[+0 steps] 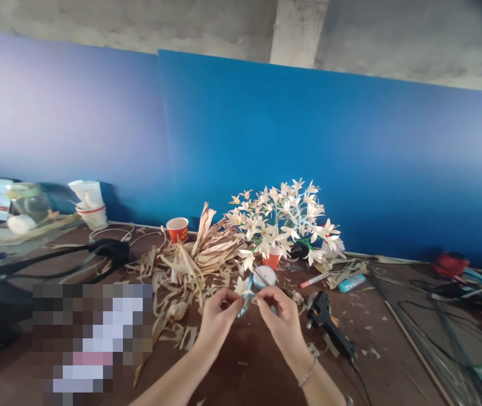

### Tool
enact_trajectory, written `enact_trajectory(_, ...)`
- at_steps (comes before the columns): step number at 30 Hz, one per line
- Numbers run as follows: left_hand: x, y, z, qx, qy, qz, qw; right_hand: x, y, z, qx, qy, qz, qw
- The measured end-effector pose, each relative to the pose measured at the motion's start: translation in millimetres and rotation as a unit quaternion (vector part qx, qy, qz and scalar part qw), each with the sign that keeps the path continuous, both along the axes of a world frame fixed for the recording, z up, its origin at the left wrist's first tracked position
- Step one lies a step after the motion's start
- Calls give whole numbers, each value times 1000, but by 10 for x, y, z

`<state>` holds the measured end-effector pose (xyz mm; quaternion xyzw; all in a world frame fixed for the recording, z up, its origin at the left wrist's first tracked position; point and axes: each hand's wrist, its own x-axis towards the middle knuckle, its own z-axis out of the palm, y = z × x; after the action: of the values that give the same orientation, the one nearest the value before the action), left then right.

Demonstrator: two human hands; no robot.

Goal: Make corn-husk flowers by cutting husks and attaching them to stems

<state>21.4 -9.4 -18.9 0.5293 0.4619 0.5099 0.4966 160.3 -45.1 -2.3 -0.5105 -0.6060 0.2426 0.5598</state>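
1. Left forearm [173, 378] enters from the bottom edge, angled up and to the right; bare, wrist straight.
2. Left hand [219, 313] held just above the desk, back of hand toward the camera. Thumb and forefinger pinched together at the tips; other fingers curled under.
3. Right forearm [321, 389] enters from the lower right, angled up and to the left; wrist slightly bent inward.
4. Right hand [281, 318] level with the left, knuckles up. Thumb and forefinger closed in a fine pinch; remaining fingers loosely folded.
5. Fingertips of both hands nearly meet at centre. Each grip is closed on the small cream husk flower with a pale blue stem [243, 286].
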Motion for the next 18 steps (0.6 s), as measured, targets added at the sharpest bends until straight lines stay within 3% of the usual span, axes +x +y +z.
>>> enact_trajectory(6, 22, -35, 55, -50, -8, -21, 998, -42, -90, 75, 70, -90, -5, 993)
enact_trajectory(10, 25, -58, 91, -67, -4, -31, 997, -54, -97, 95, 126, -174, -49, 976)
enact_trajectory(18, 56, -69, 72, -86, -12, -47, 995, -31, -78, 87, 131, -233, -76, 961)
